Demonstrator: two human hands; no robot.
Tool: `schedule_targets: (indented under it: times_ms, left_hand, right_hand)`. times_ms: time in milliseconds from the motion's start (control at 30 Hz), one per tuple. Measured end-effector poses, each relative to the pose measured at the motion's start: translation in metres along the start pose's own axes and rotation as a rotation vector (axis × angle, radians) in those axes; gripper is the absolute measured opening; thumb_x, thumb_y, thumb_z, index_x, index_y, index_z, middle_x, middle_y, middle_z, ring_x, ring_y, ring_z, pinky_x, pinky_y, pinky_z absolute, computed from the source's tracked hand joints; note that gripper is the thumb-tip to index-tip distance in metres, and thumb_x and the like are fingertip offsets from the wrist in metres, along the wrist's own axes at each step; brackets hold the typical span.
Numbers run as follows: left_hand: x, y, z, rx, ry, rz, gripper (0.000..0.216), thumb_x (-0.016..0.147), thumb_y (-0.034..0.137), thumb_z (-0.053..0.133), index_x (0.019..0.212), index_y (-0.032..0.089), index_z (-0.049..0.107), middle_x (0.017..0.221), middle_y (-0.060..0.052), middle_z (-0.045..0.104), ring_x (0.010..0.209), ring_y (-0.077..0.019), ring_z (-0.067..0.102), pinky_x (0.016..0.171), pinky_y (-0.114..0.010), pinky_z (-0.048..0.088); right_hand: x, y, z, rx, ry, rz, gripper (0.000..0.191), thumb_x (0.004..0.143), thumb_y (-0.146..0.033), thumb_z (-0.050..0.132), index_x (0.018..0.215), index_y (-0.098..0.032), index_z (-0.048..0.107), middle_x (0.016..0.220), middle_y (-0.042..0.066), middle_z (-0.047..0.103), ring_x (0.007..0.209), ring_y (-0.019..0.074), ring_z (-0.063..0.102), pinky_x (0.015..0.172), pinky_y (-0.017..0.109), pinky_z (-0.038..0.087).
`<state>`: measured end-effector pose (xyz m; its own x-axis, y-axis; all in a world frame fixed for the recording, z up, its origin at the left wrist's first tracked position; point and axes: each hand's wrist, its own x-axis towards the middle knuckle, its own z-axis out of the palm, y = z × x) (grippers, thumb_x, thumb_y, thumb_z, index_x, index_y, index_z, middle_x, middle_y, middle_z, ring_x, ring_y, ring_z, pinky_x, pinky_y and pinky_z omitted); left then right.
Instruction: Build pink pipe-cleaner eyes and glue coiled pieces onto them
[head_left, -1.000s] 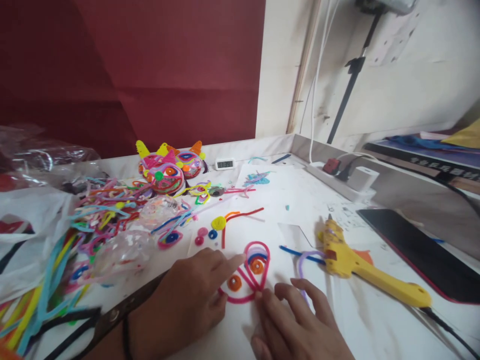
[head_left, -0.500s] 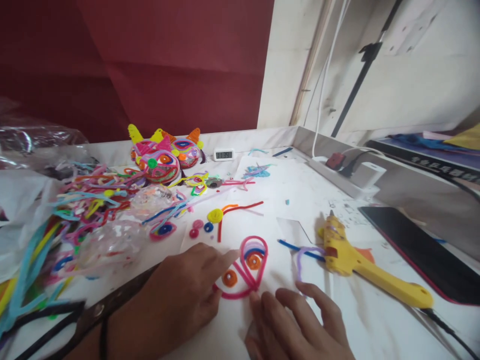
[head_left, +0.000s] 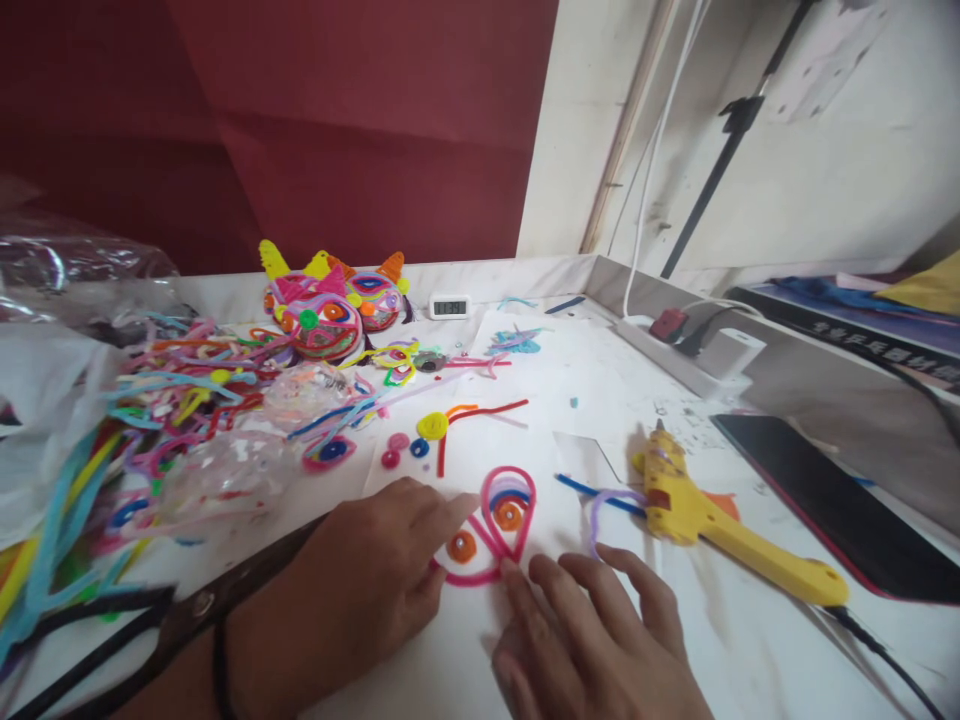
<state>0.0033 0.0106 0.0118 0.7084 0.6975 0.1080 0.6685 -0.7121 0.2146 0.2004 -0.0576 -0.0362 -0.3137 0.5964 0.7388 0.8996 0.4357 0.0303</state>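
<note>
Compared with one second ago, only the view has shifted slightly; both hands stay at the same two pink loops. At the far left, the scissors (head_left: 202, 602) lie partly behind the left forearm, and beyond them is a tangled heap of coloured strips (head_left: 187, 385). Two decorated balls, the front one (head_left: 322, 335) and the back one (head_left: 379, 300), stand near the desk's rear edge. The left hand (head_left: 360, 575) covers part of the left loop (head_left: 472, 580); its index finger reaches to the side of the right loop (head_left: 532, 500). Whether it pinches or only presses, I cannot tell. The loops lie on white paper in front of the person — an orange disc inside each — and their lower ends meet in a point. A yellow disc (head_left: 433, 426) lies behind them. The right hand (head_left: 600, 630) has its index fingertip at this point, the other fingers loosely spread; its thumb side is unclear, so I cannot tell its grip. Beside it a lilac strip (head_left: 598, 510) runs toward the glue gun (head_left: 675, 490). Farthest right lies a phone (head_left: 832, 500).
</note>
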Motion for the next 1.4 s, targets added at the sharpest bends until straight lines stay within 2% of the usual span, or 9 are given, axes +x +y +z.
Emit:
schedule_targets:
  times_ms: [433,633,733,867,1000,1167,1267,1400]
  left_hand:
    - [0.001,0.005,-0.005,0.005,-0.035,-0.058,0.058,0.075,0.009,0.046,0.129,0.031,0.043,0.116,-0.003,0.060,0.103,-0.0223,0.058,0.084,-0.042,0.053]
    - [0.002,0.002,-0.005,0.039,-0.047,-0.066,0.055,0.076,0.009,0.046,0.127,0.029,0.046,0.118,-0.004,0.060,0.106,-0.0223,0.058,0.086,-0.041,0.053]
    - [0.003,-0.001,-0.003,0.051,-0.074,-0.049,0.053,0.077,0.010,0.045,0.127,0.028,0.047,0.117,-0.004,0.061,0.105,-0.0221,0.058,0.088,-0.040,0.052]
    - [0.002,-0.007,0.000,0.070,-0.051,-0.006,0.055,0.076,0.009,0.046,0.129,0.027,0.047,0.118,-0.005,0.062,0.103,-0.0202,0.059,0.092,-0.036,0.050]
    - [0.001,-0.010,0.002,0.097,-0.002,0.009,0.053,0.077,0.010,0.047,0.127,0.029,0.050,0.120,-0.004,0.062,0.106,-0.0205,0.059,0.091,-0.034,0.051]
    - [0.001,-0.012,0.003,0.088,0.046,-0.001,0.062,0.074,0.011,0.049,0.132,0.031,0.044,0.119,-0.002,0.063,0.105,-0.0196,0.061,0.088,-0.031,0.052]
    - [0.001,-0.011,0.002,0.103,0.030,0.005,0.061,0.075,0.012,0.051,0.132,0.032,0.044,0.121,-0.001,0.062,0.108,-0.0198,0.059,0.092,-0.032,0.050]
    - [0.001,-0.007,-0.002,0.110,0.011,0.011,0.058,0.078,0.013,0.049,0.133,0.029,0.044,0.123,-0.003,0.062,0.110,-0.0201,0.058,0.095,-0.033,0.049]
  right_hand:
    - [0.002,0.001,0.005,0.021,-0.008,-0.046,0.023,0.091,-0.033,0.049,0.089,-0.017,0.065,0.086,0.003,0.066,0.083,0.0219,0.054,0.087,0.045,0.033]
    - [0.002,0.004,0.005,-0.001,0.006,-0.067,0.016,0.088,-0.028,0.053,0.091,-0.016,0.065,0.083,0.002,0.064,0.082,0.0218,0.054,0.090,0.046,0.032]
    - [0.004,0.006,0.000,0.011,0.075,-0.058,0.018,0.090,-0.023,0.049,0.093,-0.015,0.065,0.081,0.002,0.066,0.080,0.0215,0.054,0.088,0.045,0.032]
    - [0.002,0.015,-0.011,0.050,0.147,-0.028,0.017,0.089,-0.016,0.050,0.080,-0.016,0.064,0.077,0.000,0.066,0.077,0.0194,0.055,0.088,0.042,0.033]
    - [-0.009,0.029,-0.020,0.082,0.085,-0.011,0.011,0.087,-0.021,0.056,0.079,-0.017,0.062,0.080,-0.001,0.067,0.082,0.0196,0.057,0.091,0.042,0.032]
    - [-0.022,0.042,-0.028,0.108,-0.003,0.023,0.011,0.085,-0.028,0.058,0.087,-0.019,0.062,0.089,-0.001,0.066,0.087,0.0196,0.057,0.092,0.041,0.031]
    - [-0.025,0.044,-0.032,0.102,-0.051,0.055,0.012,0.085,-0.031,0.059,0.090,-0.020,0.061,0.091,-0.001,0.066,0.089,0.0189,0.056,0.092,0.041,0.032]
    - [-0.025,0.043,-0.037,0.106,-0.034,0.039,0.019,0.087,-0.037,0.057,0.095,-0.020,0.062,0.093,-0.001,0.066,0.091,0.0195,0.056,0.092,0.040,0.033]
